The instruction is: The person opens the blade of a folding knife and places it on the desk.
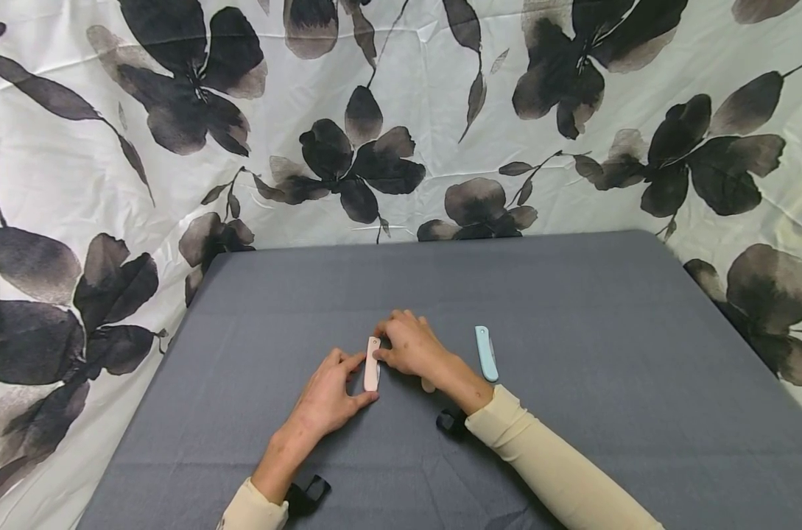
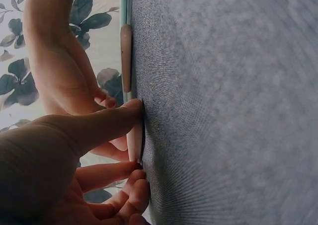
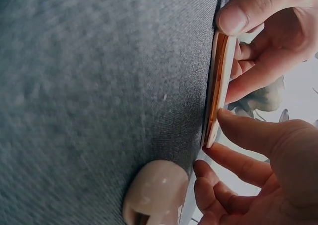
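A pale pink folding knife (image 1: pixel 372 364) lies on the grey cloth between both hands, its blade folded along the right side. My left hand (image 1: pixel 328 394) spans it, thumb at the near end and index finger by the upper left side. From the far end my right hand (image 1: pixel 410 346) pinches it, with the thumb (image 3: pixel 243 128) on the handle and a fingertip at its tip. A beige folding knife (image 3: pixel 156 190) lies right of it, mostly hidden under my right wrist in the head view. Farther right rests a light blue folding knife (image 1: pixel 486 353), also folded.
The grey cloth-covered table (image 1: pixel 573 309) has its far edge against a white floral curtain (image 1: pixel 401 88). Black wrist-worn devices sit under the left wrist (image 1: pixel 308 495) and the right wrist (image 1: pixel 451 422), close over the cloth.
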### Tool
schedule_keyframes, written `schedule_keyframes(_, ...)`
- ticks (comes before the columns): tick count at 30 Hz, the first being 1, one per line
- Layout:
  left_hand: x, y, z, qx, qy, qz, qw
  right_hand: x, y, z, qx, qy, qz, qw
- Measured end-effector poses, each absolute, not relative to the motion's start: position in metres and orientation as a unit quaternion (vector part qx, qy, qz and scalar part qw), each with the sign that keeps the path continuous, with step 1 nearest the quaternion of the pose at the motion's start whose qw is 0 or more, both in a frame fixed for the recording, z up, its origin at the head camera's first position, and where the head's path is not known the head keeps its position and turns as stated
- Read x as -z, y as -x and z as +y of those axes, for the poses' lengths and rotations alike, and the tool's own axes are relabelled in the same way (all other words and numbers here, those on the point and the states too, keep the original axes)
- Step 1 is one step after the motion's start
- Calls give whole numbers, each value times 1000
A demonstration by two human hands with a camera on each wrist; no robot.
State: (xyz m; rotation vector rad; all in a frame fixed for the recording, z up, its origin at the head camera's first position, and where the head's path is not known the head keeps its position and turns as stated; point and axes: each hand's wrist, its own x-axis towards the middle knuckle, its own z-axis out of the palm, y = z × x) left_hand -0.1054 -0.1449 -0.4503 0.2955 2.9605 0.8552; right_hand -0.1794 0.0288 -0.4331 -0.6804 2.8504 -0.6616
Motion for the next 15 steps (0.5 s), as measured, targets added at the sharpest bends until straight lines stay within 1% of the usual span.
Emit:
schedule_keyframes(8,453,106,-146,-284,-97,954,23,433,178,27,227,212,948,75)
schedule_keyframes(12,452,108,-147,-297,-102,949,2,432,180,26,259,207,941,67)
schedule_keyframes(15,450,109,-148,-310,-111,944,-27,430,182,25,305,207,927,64)
